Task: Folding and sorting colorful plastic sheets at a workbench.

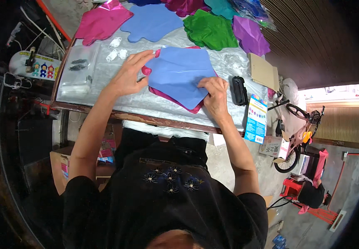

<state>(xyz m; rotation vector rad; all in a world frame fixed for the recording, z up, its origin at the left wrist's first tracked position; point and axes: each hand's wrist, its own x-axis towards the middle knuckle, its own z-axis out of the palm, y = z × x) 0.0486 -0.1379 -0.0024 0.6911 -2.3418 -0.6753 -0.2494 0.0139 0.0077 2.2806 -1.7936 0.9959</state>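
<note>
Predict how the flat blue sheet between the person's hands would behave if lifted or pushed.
The blue sheet would probably be light and floppy, as it looks thin and lies flat over a pink sheet. It might slide easily when pushed, since its surface looks smooth. It seems unlikely to roll, having no rounded bulk.

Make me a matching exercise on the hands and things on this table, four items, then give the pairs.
Items:
1. Left hand
2. Green sheet
3. White bundles
4. Right hand

Places:
A. On the right part of the near blue sheet
B. Just right of the clear plastic bags
C. At the near blue sheet's left edge
D. Beside the purple sheet

Pairs: 1-C, 2-D, 3-B, 4-A
</note>
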